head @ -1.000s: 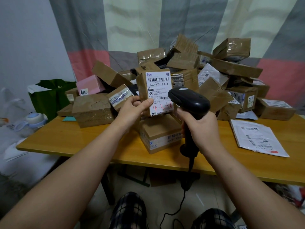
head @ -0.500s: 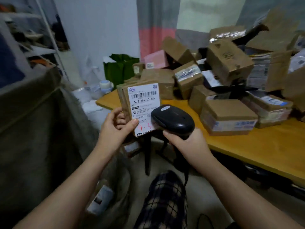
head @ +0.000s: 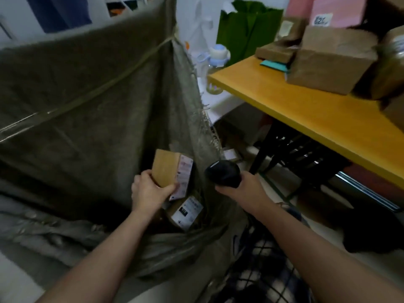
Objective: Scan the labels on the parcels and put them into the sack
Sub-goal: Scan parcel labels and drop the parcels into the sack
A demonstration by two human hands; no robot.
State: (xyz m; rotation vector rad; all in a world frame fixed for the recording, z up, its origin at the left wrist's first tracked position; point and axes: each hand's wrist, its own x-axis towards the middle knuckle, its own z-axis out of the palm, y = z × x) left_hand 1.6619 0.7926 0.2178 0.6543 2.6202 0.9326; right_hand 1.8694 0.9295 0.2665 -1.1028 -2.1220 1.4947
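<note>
Grey-green cloth fills the left of the room where the sack (head: pixel 87 106) hangs open beside the yellow table (head: pixel 306 119). A moment back the person held a cardboard parcel (head: pixel 166 167) label-up before the barcode scanner (head: pixel 223 174), first over the heap on the table, then off its edge. Now they have turned to the sack. The left hand (head: pixel 150 191) grips the parcel by its lower end, thumb across the brown face, and holds it inside the sack's mouth with the label turned to the right side. The right hand (head: pixel 242 186) is wrapped round the scanner, which has dropped away from the label and sits just beside the sack's frayed edge (head: pixel 203 110).

I take it the scan is done, so this parcel only needs letting go. Another labelled parcel (head: pixel 185 212) lies in the sack right under it, so it should land on that.

More brown boxes (head: pixel 328 62) wait on the table, with a pink box (head: pixel 336 12) behind. A green bag (head: pixel 247 31) and a baby bottle (head: pixel 216 60) stand beyond the table's corner. Nothing blocks the drop, though the sagging near rim could catch the forearm.
</note>
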